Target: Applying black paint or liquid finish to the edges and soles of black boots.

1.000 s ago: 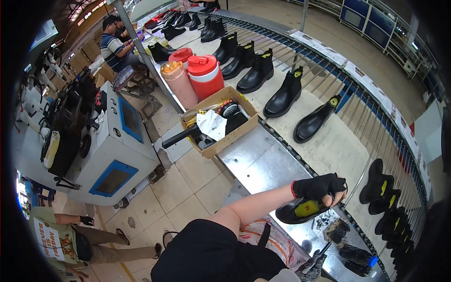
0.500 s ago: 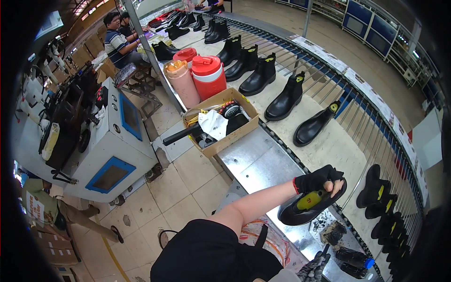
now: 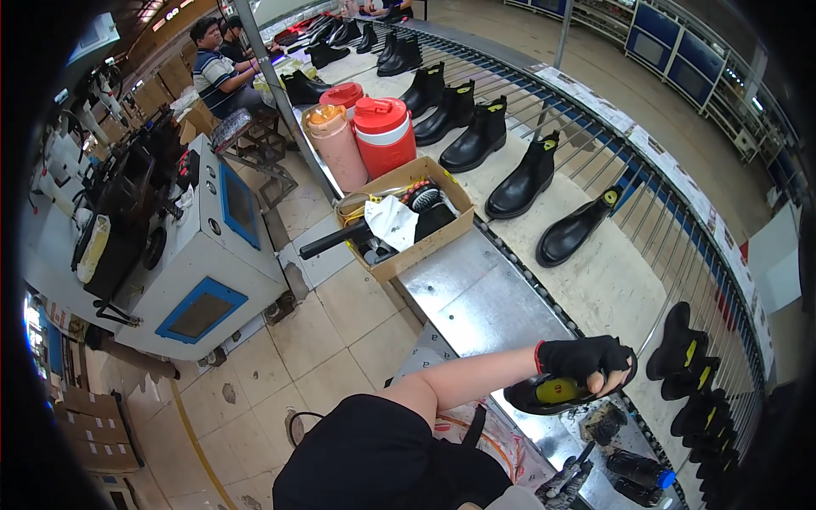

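Note:
My left hand [image 3: 593, 359], in a black fingerless glove with a red cuff, grips a black ankle boot [image 3: 531, 398] near its heel end. The boot is tilted over the metal bench, and a yellow-green lining shows in its opening. Lower down, my right hand [image 3: 563, 486], in a dark, stained glove, is closed around a thin dark stick-like tool [image 3: 585, 452]; its working end is not clear. A blackened sponge-like lump [image 3: 603, 423] lies between the hands. Beside the right hand lies a dark bottle with a blue cap [image 3: 639, 467].
Black boots [image 3: 578, 228] line the pale conveyor belt [image 3: 595, 285], and more stand at its right side. A cardboard box of tools [image 3: 425, 246] sits on the bench before red jugs [image 3: 384, 140]. A white machine [image 3: 200, 255] stands left; a person [image 3: 223, 76] sits beyond.
My left hand has rolled over the boot, so its back now faces up and the lining shows less. The right hand shifted slightly. A walking person at the lower left has mostly left view.

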The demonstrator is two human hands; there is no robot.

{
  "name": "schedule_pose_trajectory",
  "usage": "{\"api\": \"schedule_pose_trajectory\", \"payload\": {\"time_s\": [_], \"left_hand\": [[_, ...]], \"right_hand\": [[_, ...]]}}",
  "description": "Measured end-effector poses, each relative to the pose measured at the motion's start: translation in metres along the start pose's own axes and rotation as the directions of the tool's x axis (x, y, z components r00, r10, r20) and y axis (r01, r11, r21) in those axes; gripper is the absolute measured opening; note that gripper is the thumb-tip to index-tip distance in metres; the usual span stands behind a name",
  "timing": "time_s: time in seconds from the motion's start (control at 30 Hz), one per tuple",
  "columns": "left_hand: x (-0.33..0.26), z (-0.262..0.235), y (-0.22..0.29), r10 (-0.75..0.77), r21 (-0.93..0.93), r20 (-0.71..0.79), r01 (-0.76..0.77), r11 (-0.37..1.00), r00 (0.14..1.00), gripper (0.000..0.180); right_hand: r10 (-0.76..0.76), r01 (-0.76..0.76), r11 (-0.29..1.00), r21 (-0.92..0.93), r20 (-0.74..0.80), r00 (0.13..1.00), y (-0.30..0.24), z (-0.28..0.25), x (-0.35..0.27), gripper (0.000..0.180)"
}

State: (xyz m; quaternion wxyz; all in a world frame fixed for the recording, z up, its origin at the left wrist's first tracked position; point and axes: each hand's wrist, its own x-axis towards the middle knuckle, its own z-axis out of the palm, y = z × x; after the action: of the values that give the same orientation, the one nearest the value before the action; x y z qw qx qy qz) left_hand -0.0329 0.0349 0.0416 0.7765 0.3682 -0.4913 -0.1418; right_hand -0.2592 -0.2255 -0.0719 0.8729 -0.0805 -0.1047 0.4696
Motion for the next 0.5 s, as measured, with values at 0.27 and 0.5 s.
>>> {"api": "schedule_pose_trajectory", "payload": {"time_s": [0.27,0.5], "left_hand": [[-0.011,-0.035,-0.005,0.003,-0.024,-0.199,-0.008,1.0,0.98,0.06],[-0.003,-0.03,-0.001,-0.01,-0.002,-0.118,0.01,1.0,0.993,0.063]], "right_hand": [[0.198,-0.185,0.839,-0.512,-0.028,0.98,-0.027,-0.019,-0.019,0.062],[-0.188,0.275,0.736,0.619,-0.204,0.961,0.046,-0.072,-0.088,0.046]]}}
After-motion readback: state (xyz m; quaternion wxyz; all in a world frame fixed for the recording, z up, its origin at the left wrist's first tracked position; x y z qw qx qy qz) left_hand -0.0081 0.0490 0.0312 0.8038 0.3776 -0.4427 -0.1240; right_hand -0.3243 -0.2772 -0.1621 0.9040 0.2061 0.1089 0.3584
